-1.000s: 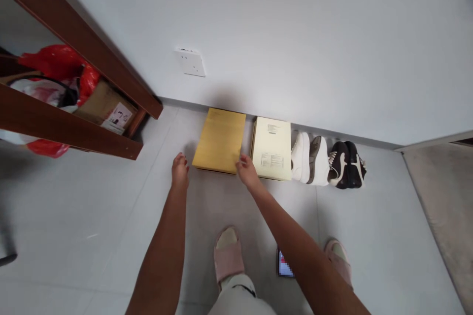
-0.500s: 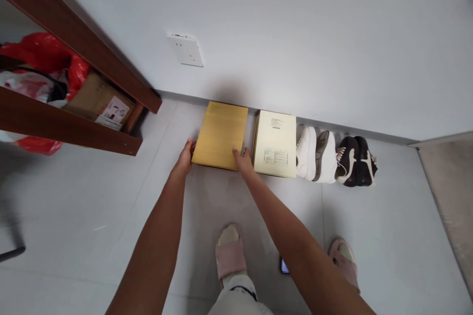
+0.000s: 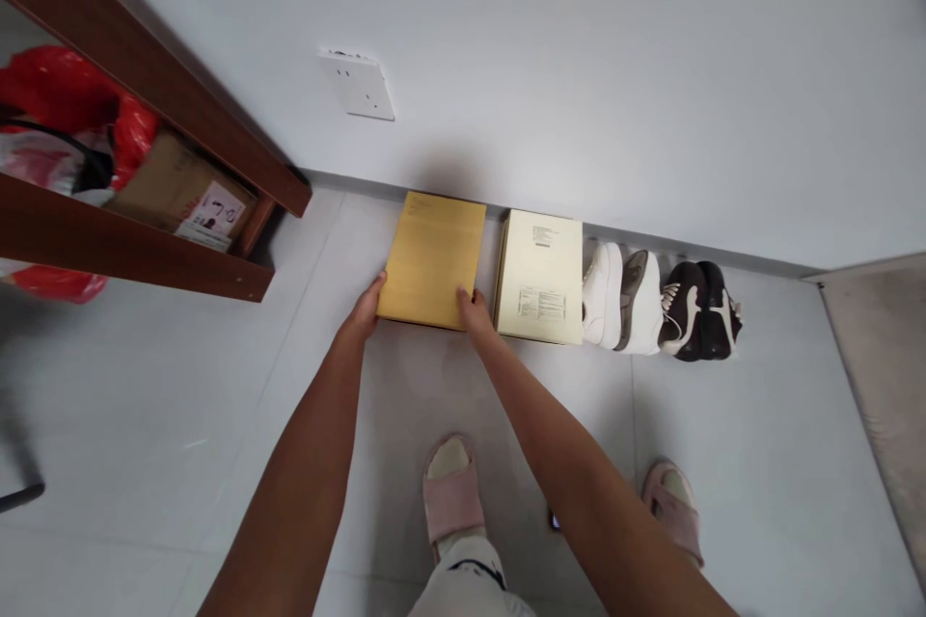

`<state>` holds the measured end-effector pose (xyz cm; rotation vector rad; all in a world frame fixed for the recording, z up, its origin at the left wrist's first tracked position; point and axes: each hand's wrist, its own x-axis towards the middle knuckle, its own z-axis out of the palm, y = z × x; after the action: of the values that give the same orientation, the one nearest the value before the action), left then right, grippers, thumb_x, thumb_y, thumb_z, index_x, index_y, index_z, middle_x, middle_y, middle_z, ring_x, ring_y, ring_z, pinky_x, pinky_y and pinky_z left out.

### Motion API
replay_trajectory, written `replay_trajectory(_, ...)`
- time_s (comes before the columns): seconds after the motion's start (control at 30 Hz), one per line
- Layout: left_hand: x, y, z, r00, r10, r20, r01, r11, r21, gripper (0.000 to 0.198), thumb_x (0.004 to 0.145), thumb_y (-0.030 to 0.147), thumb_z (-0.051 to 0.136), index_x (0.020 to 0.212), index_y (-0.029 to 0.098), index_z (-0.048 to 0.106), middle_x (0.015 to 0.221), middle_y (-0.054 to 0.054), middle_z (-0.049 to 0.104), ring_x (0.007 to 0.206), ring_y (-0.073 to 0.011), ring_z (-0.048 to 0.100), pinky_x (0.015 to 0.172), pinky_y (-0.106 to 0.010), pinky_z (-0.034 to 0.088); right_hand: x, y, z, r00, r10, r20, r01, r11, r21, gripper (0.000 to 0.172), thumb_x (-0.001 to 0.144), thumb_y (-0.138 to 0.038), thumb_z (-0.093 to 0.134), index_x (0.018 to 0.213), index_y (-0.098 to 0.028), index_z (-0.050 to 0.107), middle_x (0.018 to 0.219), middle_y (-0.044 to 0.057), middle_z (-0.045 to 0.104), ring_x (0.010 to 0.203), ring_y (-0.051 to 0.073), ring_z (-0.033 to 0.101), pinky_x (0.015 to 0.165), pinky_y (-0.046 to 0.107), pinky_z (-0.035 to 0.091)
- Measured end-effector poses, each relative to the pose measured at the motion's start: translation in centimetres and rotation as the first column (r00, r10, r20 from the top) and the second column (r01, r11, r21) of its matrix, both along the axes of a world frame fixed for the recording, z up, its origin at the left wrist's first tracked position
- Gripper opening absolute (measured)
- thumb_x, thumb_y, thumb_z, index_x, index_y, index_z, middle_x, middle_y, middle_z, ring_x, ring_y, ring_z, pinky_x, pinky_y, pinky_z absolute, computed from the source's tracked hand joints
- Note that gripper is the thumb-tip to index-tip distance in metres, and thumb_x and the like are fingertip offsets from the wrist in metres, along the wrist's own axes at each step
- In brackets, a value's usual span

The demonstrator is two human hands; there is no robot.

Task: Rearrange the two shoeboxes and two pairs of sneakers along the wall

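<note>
A yellow shoebox (image 3: 434, 255) lies on the floor against the wall, its plain top facing up. My left hand (image 3: 367, 307) grips its left side near the front corner, thumb at the edge. On the opposite side, my right hand (image 3: 474, 312) holds the front right corner with the thumb on top; its other fingers reach into the narrow gap beside a cream shoebox (image 3: 542, 270). That second box has printed labels on its top and stands just to the right.
White shoes (image 3: 602, 294) and dark shoes (image 3: 684, 308) line the wall at right. A brown wooden frame (image 3: 145, 241) at left holds a cardboard box (image 3: 180, 183) and red plastic bags (image 3: 65, 87). A wall socket (image 3: 358, 85) sits above. A phone (image 3: 554, 520) lies partly under my right arm.
My left hand's thumb has come up onto the yellow shoebox's left edge, closing around its side. My right hand keeps its hold, and the view has shifted slightly.
</note>
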<state>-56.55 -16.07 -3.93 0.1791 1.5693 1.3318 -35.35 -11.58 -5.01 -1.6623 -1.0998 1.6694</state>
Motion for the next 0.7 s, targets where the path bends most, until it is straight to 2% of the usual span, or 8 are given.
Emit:
replay_trajectory(0.07,0.4,0.0,0.5,1.000,0.017,-0.004,-0.017,1.000,0.011,0.050,0.088,0.047,0.070,0.130,0.021,0.070,0.130,-0.015,0.073,0.129,-0.0291,0.065,0.113,-0.043,0.049,-0.1,-0.1,0.4,1.000,-0.004,0.006,0.005,0.999,-0.050,0.061,0.098,-0.057,0.051,0.142,-0.015,0.057,0.141,0.018,0.066,0.132,0.027,0.063,0.115,0.045,0.045)
replay_trajectory(0.17,0.6,-0.3,1.7,1.000,-0.001,-0.017,0.001,1.000,0.005,0.051,0.086,0.051,0.071,0.129,0.023,0.072,0.131,-0.014,0.072,0.132,-0.0305,0.062,0.115,-0.045,0.046,0.2,-0.4,0.9,1.000,0.004,-0.030,-0.006,0.999,-0.052,0.059,0.099,-0.058,0.049,0.139,-0.016,0.061,0.138,0.017,0.068,0.129,0.027,0.065,0.113,0.045,0.047)
replay_trajectory(0.3,0.3,-1.5,3.8,0.997,-0.069,-0.035,0.067,0.997,-0.049,0.056,0.089,0.066,0.061,0.122,0.023,0.074,0.126,-0.015,0.074,0.131,-0.0332,0.063,0.112,-0.050,0.048,1.0,-0.9,1.0,0.990,0.030,-0.138,-0.037,0.998,-0.045,0.060,0.101,-0.064,0.042,0.137,-0.021,0.063,0.132,0.012,0.072,0.126,0.027,0.066,0.112,0.046,0.049)
replay_trajectory(0.4,0.2,-2.7,5.3,0.990,-0.084,-0.115,0.076,0.995,-0.069,0.060,0.092,0.069,0.052,0.118,0.020,0.074,0.122,-0.017,0.075,0.126,-0.0328,0.066,0.109,-0.051,0.050,1.0,-1.3,1.0,0.989,0.058,-0.133,-0.061,0.998,-0.014,0.065,0.100,-0.070,0.037,0.142,-0.024,0.059,0.134,0.010,0.071,0.131,0.026,0.063,0.115,0.049,0.046)
replay_trajectory(0.53,0.7,-4.0,7.0,0.913,-0.087,-0.398,0.030,0.988,-0.148,0.048,0.090,0.058,0.060,0.110,0.017,0.075,0.112,-0.013,0.077,0.116,-0.0303,0.069,0.108,-0.046,0.051,0.1,-1.6,1.9,0.994,0.102,-0.026,-0.099,0.988,0.115,0.077,0.098,-0.068,0.044,0.157,-0.020,0.041,0.154,0.014,0.056,0.145,0.025,0.051,0.123,0.047,0.037)
replay_trajectory(0.6,1.2,-4.1,7.8,0.872,-0.114,-0.476,0.039,0.986,-0.165,0.048,0.090,0.056,0.060,0.113,0.016,0.075,0.111,-0.012,0.078,0.114,-0.0295,0.069,0.106,-0.044,0.052,-0.4,-1.7,2.8,0.989,0.132,0.069,-0.140,0.983,0.119,0.086,0.094,-0.069,0.051,0.161,-0.017,0.035,0.162,0.016,0.044,0.153,0.027,0.039,0.127,0.047,0.030)
replay_trajectory(0.7,2.1,-3.7,8.7,0.799,-0.165,-0.579,0.078,0.982,-0.172,0.053,0.092,0.057,0.056,0.123,0.016,0.072,0.116,-0.012,0.077,0.115,-0.0290,0.069,0.104,-0.044,0.052,-0.9,-2.0,4.4,0.968,0.201,0.153,-0.214,0.974,0.079,0.091,0.090,-0.071,0.057,0.161,-0.018,0.037,0.168,0.016,0.035,0.159,0.031,0.027,0.129,0.052,0.022)
